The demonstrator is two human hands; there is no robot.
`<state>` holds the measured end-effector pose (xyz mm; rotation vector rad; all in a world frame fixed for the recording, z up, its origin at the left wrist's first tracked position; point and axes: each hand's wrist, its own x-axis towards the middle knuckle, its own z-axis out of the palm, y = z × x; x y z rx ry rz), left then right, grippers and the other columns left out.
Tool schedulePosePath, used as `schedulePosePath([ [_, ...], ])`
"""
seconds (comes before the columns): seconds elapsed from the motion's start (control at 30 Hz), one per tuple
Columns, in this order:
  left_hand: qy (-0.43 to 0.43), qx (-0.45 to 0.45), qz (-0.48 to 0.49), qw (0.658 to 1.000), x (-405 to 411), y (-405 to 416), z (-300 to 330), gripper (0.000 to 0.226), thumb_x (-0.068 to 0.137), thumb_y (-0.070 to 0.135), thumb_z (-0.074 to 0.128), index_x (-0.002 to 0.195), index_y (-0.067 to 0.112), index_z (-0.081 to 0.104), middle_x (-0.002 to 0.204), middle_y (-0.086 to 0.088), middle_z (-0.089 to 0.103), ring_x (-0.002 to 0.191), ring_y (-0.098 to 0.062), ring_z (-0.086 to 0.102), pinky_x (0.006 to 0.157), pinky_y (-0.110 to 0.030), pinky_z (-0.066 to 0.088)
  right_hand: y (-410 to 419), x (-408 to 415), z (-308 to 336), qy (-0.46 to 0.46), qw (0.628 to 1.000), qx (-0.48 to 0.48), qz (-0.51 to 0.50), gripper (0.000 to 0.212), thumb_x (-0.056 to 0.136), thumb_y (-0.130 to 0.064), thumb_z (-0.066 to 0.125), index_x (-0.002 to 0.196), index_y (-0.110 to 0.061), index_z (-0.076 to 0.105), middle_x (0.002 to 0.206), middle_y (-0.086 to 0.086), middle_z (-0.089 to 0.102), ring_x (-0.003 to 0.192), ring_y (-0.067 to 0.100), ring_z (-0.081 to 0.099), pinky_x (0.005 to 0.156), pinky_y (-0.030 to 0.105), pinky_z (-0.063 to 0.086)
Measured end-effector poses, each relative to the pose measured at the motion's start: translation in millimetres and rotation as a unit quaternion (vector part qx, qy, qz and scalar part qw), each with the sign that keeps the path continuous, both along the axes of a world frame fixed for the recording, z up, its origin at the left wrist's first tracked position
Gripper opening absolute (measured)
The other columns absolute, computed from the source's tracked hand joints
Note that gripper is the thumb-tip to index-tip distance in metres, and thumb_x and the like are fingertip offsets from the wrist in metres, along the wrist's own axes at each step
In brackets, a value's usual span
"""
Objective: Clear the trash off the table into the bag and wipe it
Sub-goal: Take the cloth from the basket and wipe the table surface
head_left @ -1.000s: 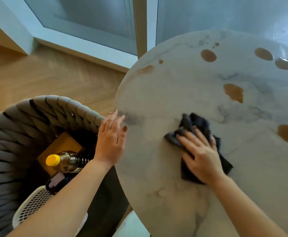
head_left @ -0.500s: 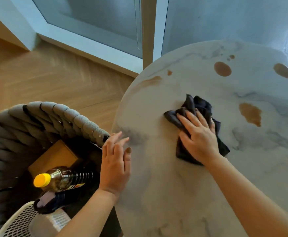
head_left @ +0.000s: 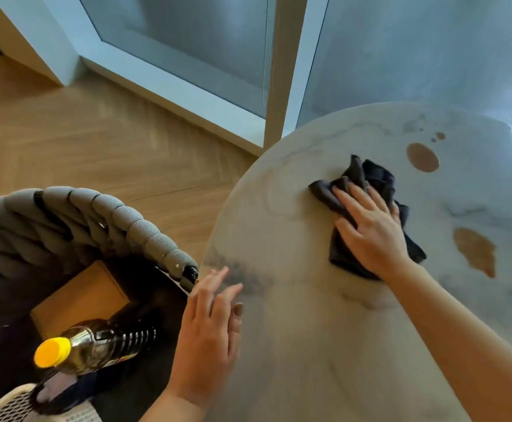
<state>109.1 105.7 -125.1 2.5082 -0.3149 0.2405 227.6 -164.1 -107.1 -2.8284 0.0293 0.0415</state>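
Observation:
A round marble table [head_left: 324, 345] fills the right half of the view. My right hand [head_left: 370, 229] presses flat on a crumpled dark cloth [head_left: 367, 181] near the table's far left side, fingers spread and straight. Brown liquid spots lie beyond it: a round one [head_left: 422, 157] just past the cloth and an irregular one [head_left: 475, 251] to its right. My left hand [head_left: 210, 333] rests with straight fingers on the table's left edge, holding nothing.
A grey woven chair [head_left: 96, 214] stands left of the table. On its seat lie a brown box [head_left: 79, 295], a bottle with a yellow cap [head_left: 96, 347] and a white perforated basket [head_left: 8, 405]. Wooden floor and a window frame lie beyond.
My right hand has pushed the cloth away from me toward the table's far left; the smear there is gone. My left hand stayed on the table's left edge.

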Motion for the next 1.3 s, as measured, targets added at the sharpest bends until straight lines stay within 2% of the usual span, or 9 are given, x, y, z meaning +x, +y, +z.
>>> schedulePosePath([
  [0.17,-0.008,0.014,0.007,1.0,1.7,0.5,-2.5,0.028,0.092,0.025,0.04,0.116,0.015,0.051,0.135,-0.006,0.041,0.129,-0.021,0.036,0.111,-0.032,0.026,31.8,109.7,-2.5,0.004,0.997,-0.001,-0.082,0.052,0.092,-0.042,0.034,0.143,-0.035,0.025,0.155,-0.009,0.014,0.143,0.023,0.001,0.111,0.058,0.0],
  [0.4,-0.028,0.008,0.011,1.0,0.3,1.5,-3.3,0.029,0.092,0.022,0.041,0.114,0.011,0.055,0.132,-0.007,0.043,0.126,-0.024,0.039,0.108,-0.037,0.031,54.2,12.8,-1.2,-0.024,0.968,0.013,0.25,0.054,0.085,-0.047,0.028,0.139,-0.043,0.028,0.147,-0.021,0.021,0.141,0.009,0.006,0.113,0.046,0.0],
  [0.53,-0.016,0.001,0.024,1.0,1.2,0.9,-3.4,0.029,0.093,0.024,0.04,0.118,0.016,0.051,0.131,-0.005,0.042,0.128,-0.022,0.036,0.108,-0.034,0.03,-12.0,38.6,2.2,-0.009,0.996,0.024,0.082,0.051,0.084,-0.046,0.036,0.134,-0.048,0.031,0.149,-0.015,0.027,0.141,0.01,0.012,0.112,0.048,0.004],
  [0.63,-0.015,-0.006,0.03,0.999,1.1,0.5,-3.0,0.029,0.094,0.025,0.039,0.118,0.016,0.05,0.131,-0.005,0.041,0.127,-0.021,0.036,0.11,-0.028,0.027,30.4,98.6,-1.8,-0.028,1.0,-0.003,0.009,0.05,0.089,-0.047,0.033,0.138,-0.04,0.034,0.151,-0.014,0.025,0.142,0.018,0.011,0.113,0.053,0.005],
  [0.77,-0.022,-0.019,0.026,0.999,-1.6,0.3,-1.5,0.026,0.095,0.024,0.04,0.116,0.014,0.051,0.125,-0.005,0.044,0.121,-0.02,0.04,0.107,-0.029,0.031,128.9,71.1,-5.3,-0.027,0.979,0.04,0.199,0.045,0.091,-0.039,0.039,0.136,-0.039,0.038,0.149,-0.015,0.03,0.143,0.018,0.01,0.112,0.055,0.001],
  [0.9,-0.039,-0.036,0.032,0.998,-2.5,1.1,-2.5,0.023,0.093,0.021,0.043,0.113,0.012,0.05,0.119,-0.005,0.045,0.115,-0.021,0.044,0.104,-0.03,0.034,96.4,-25.2,-6.6,-0.047,0.939,0.06,0.334,0.047,0.085,-0.041,0.04,0.132,-0.037,0.045,0.142,-0.017,0.039,0.138,0.011,0.022,0.112,0.046,0.012],
  [1.0,-0.044,-0.036,0.035,0.998,-0.2,0.9,-5.0,0.023,0.095,0.024,0.041,0.114,0.013,0.048,0.118,-0.005,0.044,0.114,-0.02,0.044,0.102,-0.03,0.036,36.0,3.4,-4.4,-0.05,0.969,0.059,0.233,0.048,0.081,-0.04,0.042,0.128,-0.034,0.05,0.138,-0.01,0.046,0.133,0.015,0.03,0.106,0.058,0.027],
  [1.13,-0.05,-0.042,0.047,0.997,2.0,0.4,-5.1,0.025,0.095,0.023,0.042,0.115,0.009,0.048,0.12,-0.008,0.043,0.115,-0.022,0.044,0.102,-0.033,0.038,75.5,77.8,-3.0,-0.028,0.996,0.023,0.081,0.048,0.089,-0.043,0.039,0.137,-0.04,0.037,0.149,-0.014,0.03,0.142,0.016,0.015,0.113,0.051,0.005],
  [1.3,-0.075,-0.028,0.042,0.996,-4.0,0.5,-1.9,0.034,0.095,0.022,0.044,0.123,0.005,0.041,0.131,-0.017,0.034,0.124,-0.029,0.039,0.102,-0.045,0.04,130.7,-37.0,-7.1,-0.029,0.957,0.035,0.285,0.047,0.088,-0.038,0.043,0.135,-0.038,0.04,0.147,-0.015,0.034,0.142,0.016,0.015,0.112,0.049,0.004],
])
